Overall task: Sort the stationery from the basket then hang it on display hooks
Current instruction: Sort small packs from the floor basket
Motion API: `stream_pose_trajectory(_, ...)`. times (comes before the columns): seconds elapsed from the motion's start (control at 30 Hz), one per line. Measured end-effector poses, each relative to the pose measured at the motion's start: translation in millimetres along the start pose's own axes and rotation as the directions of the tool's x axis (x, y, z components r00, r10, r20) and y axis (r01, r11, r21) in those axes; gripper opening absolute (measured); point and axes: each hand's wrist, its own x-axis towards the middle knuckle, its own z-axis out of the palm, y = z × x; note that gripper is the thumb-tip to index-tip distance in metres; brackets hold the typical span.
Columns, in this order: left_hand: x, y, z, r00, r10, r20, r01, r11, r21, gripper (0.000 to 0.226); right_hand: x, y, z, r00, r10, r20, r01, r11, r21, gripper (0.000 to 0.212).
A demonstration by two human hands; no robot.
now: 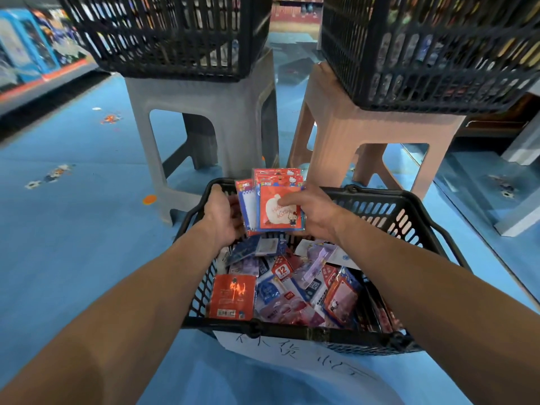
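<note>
A stack of red packs [274,206] stands upright over the 12 o'clock end of the basket [292,331], held between both hands. The left hand [223,217] clasps its 9 o'clock edge with curled fingers; the right hand [312,213] pinches the 3 o'clock side, thumb across the front pack. Below, loose packets [292,287] fill the basket, with a red card [232,296] at 7 o'clock. A handwritten paper label [292,355] hangs at 6 o'clock. Beyond, at 11 and 1 o'clock, a grey stool [233,112] and a pink stool [365,124] each carry a black crate.
</note>
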Motion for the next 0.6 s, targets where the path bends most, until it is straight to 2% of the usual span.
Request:
stream_pose_trajectory(0.07, -10, 0, 5, 0.998, 0.011, 0.068, -0.019, 0.994, 0.11, 0.073, 4, 2, -2, 0.998, -0.001, -0.062, -0.001, 1.0, -0.021, 0.047)
stream_pose_trajectory(0.13, -15, -1, 13, 0.985, -0.019, 0.173, -0.009, 0.987, 0.16, 0.078, 5, 6, 1, 0.999, 0.028, -0.044, -0.031, 0.997, -0.069, 0.049)
stream_pose_trajectory(0.23, -15, -2, 20, 0.955, -0.029, 0.294, -0.004, 0.994, 0.113, 0.078, 4, 9, 7, 1.0, 0.013, -0.001, -0.013, 0.99, -0.138, 0.033)
stream_pose_trajectory(0.33, -12, -5, 20, 0.952, -0.015, 0.306, -0.024, 0.992, 0.122, 0.074, 3, 10, 3, 0.999, -0.018, -0.033, 0.012, 0.982, -0.188, 0.026)
stream_pose_trajectory(0.4, -13, -13, 19, 0.97, 0.012, 0.244, -0.076, 0.964, 0.256, 0.06, 6, 13, -3, 0.995, -0.005, -0.097, -0.018, 0.972, -0.233, 0.025)
stream_pose_trajectory(0.43, -14, -18, 18, 0.98, 0.056, 0.193, -0.13, 0.909, 0.397, 0.047, 7, 15, -7, 0.992, 0.007, -0.126, -0.041, 0.961, -0.273, 0.024)
stream_pose_trajectory(0.47, -11, -22, 14, 0.98, 0.118, 0.159, -0.188, 0.807, 0.559, 0.036, 8, 17, -9, 0.989, 0.02, -0.149, -0.066, 0.947, -0.314, 0.023)
stream_pose_trajectory(0.5, -4, -28, 8, 0.968, 0.19, 0.163, -0.248, 0.643, 0.724, 0.027, 8, 18, -12, 0.986, 0.033, -0.164, -0.09, 0.93, -0.356, 0.022)
stream_pose_trajectory(0.53, 6, -34, 1, 0.952, 0.237, 0.193, -0.281, 0.433, 0.856, 0.018, 9, 20, -15, 0.982, 0.046, -0.183, -0.116, 0.912, -0.394, 0.021)
stream_pose_trajectory(0.57, 12, -37, -5, 0.945, 0.249, 0.214, -0.276, 0.253, 0.927, 0.009, 10, 21, -20, 0.978, 0.059, -0.199, -0.141, 0.892, -0.43, 0.02)
stream_pose_trajectory(0.6, 16, -39, -11, 0.945, 0.241, 0.222, -0.259, 0.131, 0.957, 0.016, 11, 21, -23, 0.973, 0.076, -0.216, -0.171, 0.869, -0.464, 0.024)
